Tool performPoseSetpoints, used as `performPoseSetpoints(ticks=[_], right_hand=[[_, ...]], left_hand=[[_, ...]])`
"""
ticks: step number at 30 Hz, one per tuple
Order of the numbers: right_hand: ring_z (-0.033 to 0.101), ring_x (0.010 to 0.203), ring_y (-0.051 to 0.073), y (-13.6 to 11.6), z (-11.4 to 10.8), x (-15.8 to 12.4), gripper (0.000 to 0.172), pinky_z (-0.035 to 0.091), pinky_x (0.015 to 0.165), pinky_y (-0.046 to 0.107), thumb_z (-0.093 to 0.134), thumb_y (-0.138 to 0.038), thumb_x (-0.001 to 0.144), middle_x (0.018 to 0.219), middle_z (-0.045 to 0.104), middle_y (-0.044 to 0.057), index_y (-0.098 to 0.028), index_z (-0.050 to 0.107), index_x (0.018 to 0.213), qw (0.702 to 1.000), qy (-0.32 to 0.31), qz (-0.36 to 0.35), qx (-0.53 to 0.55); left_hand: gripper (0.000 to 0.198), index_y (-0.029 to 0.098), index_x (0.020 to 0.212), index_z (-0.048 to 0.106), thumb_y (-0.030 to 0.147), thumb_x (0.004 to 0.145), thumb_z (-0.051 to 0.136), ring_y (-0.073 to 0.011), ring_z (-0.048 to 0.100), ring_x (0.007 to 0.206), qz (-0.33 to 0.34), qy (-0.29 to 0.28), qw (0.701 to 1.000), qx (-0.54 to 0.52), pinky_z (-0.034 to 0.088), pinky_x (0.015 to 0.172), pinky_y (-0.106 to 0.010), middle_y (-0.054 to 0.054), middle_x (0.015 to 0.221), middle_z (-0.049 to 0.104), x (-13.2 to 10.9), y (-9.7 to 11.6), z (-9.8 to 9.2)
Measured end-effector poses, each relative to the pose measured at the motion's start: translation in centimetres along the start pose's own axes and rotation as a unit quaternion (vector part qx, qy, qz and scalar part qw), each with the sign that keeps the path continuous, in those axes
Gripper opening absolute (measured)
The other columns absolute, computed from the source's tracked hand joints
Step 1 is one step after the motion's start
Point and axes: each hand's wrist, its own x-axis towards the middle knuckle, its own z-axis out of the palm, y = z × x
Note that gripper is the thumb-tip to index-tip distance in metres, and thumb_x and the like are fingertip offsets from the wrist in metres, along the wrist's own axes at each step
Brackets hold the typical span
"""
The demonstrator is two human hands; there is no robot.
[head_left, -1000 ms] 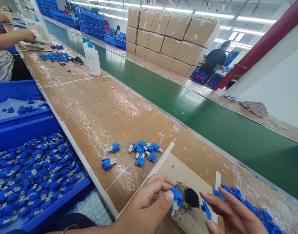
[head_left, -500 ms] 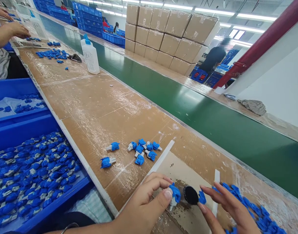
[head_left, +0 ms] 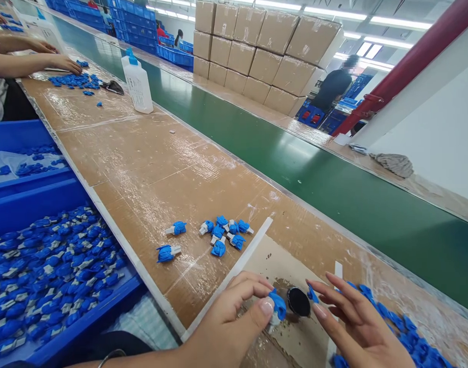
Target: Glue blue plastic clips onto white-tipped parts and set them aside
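My left hand (head_left: 230,322) grips a blue-and-white plastic part (head_left: 277,308) by its blue end, just left of a round black dish (head_left: 299,301). The dish sits on a stained cardboard sheet (head_left: 272,260). My right hand (head_left: 352,327) pinches a small blue piece (head_left: 312,294) between thumb and forefinger, close to the dish's right side. Beyond my right hand lies a heap of blue pieces (head_left: 406,332). A small cluster of blue-and-white parts (head_left: 222,236) rests on the brown workbench (head_left: 149,174) ahead of my left hand.
A blue bin (head_left: 46,266) full of parts stands along the bench's left edge. A co-worker's hands (head_left: 63,64) work farther along the bench near a white bottle (head_left: 137,87). A green conveyor belt (head_left: 333,194) runs alongside, with stacked cartons (head_left: 260,56) beyond it.
My right hand has lifted the small blue piece and moved closer to the dish. My left hand stays nearly still. The co-worker's hands have moved toward the loose blue parts.
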Motion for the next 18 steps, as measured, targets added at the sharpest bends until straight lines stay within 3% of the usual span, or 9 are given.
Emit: performPoseSetpoints(ticks=[8, 18], right_hand=[[0.059, 0.115, 0.022, -0.8, 0.8, 0.9, 0.068, 0.052, 0.091, 0.030, 0.072, -0.055, 0.069, 0.117, 0.067, 0.009, -0.022, 0.048, 0.124, 0.998, 0.028, 0.031, 0.038], [0.057, 0.117, 0.022, -0.8, 1.3, 0.9, 0.067, 0.053, 0.088, 0.027, 0.074, -0.051, 0.069, 0.121, 0.066, 0.007, -0.024, 0.049, 0.125, 0.997, 0.014, 0.037, 0.064]], left_hand=[[0.034, 0.016, 0.094, 0.063, 0.047, 0.091, 0.049, -0.0238, 0.051, 0.107, -0.008, -0.009, 1.000, -0.011, 0.034, 0.100, -0.038, -0.010, 0.111, 0.055, 0.0, -0.1, -0.1], [0.034, 0.016, 0.095, 0.063, 0.048, 0.090, 0.051, -0.0246, 0.051, 0.110, -0.010, -0.009, 1.000, -0.023, 0.034, 0.100, -0.038, -0.010, 0.113, 0.055, 0.1, -0.3, 0.0]])
